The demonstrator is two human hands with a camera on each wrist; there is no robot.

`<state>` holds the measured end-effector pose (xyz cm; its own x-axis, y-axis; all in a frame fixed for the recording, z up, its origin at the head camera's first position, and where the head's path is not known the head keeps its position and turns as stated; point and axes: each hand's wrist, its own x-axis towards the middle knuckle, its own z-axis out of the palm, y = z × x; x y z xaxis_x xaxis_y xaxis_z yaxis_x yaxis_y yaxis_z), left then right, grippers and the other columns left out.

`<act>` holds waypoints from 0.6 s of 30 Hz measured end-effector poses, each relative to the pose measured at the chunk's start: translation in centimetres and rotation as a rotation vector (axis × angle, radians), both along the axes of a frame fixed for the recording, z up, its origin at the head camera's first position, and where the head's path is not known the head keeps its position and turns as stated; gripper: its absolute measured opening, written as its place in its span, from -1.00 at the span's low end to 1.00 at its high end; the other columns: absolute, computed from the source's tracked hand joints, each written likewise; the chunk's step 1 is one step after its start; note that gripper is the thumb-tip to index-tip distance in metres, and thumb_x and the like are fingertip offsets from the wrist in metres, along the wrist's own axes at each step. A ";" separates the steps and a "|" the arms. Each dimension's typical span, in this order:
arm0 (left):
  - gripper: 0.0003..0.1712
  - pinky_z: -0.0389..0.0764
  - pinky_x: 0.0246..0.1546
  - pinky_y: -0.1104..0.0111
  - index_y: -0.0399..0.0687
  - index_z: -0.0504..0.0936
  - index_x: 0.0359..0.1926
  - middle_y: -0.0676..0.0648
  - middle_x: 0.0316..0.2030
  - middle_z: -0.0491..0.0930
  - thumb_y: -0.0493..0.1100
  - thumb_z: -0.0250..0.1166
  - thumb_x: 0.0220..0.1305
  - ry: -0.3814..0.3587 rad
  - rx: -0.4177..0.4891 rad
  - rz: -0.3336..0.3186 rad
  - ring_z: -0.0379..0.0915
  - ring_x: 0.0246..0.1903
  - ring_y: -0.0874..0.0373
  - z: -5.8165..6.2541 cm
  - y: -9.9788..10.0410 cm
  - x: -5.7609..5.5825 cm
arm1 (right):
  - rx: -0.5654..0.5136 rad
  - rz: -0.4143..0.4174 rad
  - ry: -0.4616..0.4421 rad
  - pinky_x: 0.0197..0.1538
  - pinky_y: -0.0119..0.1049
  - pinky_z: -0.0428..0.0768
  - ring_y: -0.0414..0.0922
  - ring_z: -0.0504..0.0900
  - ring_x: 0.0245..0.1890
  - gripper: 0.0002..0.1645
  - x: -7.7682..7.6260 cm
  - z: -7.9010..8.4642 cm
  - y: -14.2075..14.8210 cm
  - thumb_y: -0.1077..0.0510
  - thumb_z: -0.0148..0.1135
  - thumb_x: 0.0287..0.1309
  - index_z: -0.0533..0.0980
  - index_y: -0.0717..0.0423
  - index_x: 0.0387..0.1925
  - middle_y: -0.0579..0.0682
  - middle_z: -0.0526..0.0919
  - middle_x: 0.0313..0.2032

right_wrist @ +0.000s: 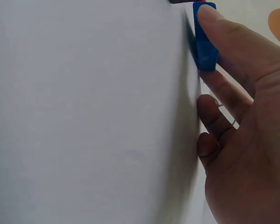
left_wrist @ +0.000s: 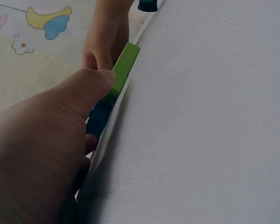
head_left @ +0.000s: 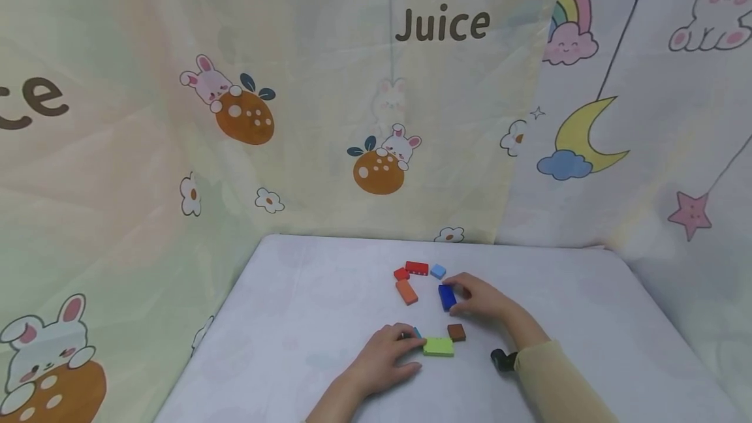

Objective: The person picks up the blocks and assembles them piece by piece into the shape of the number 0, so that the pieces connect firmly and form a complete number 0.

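My right hand pinches a dark blue toy block lengthwise, index finger at its far end and thumb at its near end. In the right wrist view the thumb lies along this blue block, over the white tabletop. My left hand touches the left end of a lime green block with a fingertip. Beneath those fingers a teal-blue block is mostly hidden. The left thumb stands slightly apart from the blocks in the head view. A brown block lies behind the lime one, at its right corner.
Farther back lie an orange block, a small red block, a longer red block and a light blue block. The white table ends at a printed curtain. A black device sits by the right cuff.
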<state>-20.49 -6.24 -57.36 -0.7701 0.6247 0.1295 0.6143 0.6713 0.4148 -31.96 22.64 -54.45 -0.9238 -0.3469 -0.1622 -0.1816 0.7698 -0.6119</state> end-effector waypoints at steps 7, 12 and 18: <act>-0.49 0.50 0.16 0.30 0.54 0.43 0.31 0.27 0.17 0.43 0.31 0.13 0.36 -0.010 0.007 0.015 0.35 0.08 0.33 0.1 0.0 0.2 | -0.004 0.011 0.045 0.29 0.20 0.43 0.04 0.41 0.30 -0.43 1.1 -0.7 0.5 -0.17 0.33 0.19 0.47 -0.40 0.25 -0.07 0.47 0.28; -0.49 0.50 0.15 0.30 0.52 0.45 0.30 0.26 0.16 0.43 0.28 0.16 0.36 -0.007 0.014 0.011 0.36 0.07 0.32 0.2 0.0 0.3 | -0.013 -0.020 0.064 0.31 0.18 0.41 0.02 0.40 0.31 -0.51 1.7 -0.9 0.5 -0.07 0.25 0.29 0.47 -0.43 0.24 -0.11 0.48 0.26; -0.50 0.50 0.16 0.29 0.54 0.43 0.31 0.26 0.18 0.43 0.28 0.15 0.37 -0.012 0.010 0.011 0.36 0.09 0.32 0.2 0.1 0.0 | -0.008 -0.088 0.058 0.31 0.26 0.36 0.08 0.35 0.35 -0.44 2.1 -0.8 -0.2 -0.17 0.27 0.24 0.45 -0.38 0.28 -0.07 0.48 0.27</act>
<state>-20.46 -6.14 -57.14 -0.7782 0.6151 0.1263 0.6019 0.6734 0.4292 -29.84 22.46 -55.28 -0.9584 -0.2654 -0.1051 -0.1492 0.7796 -0.6082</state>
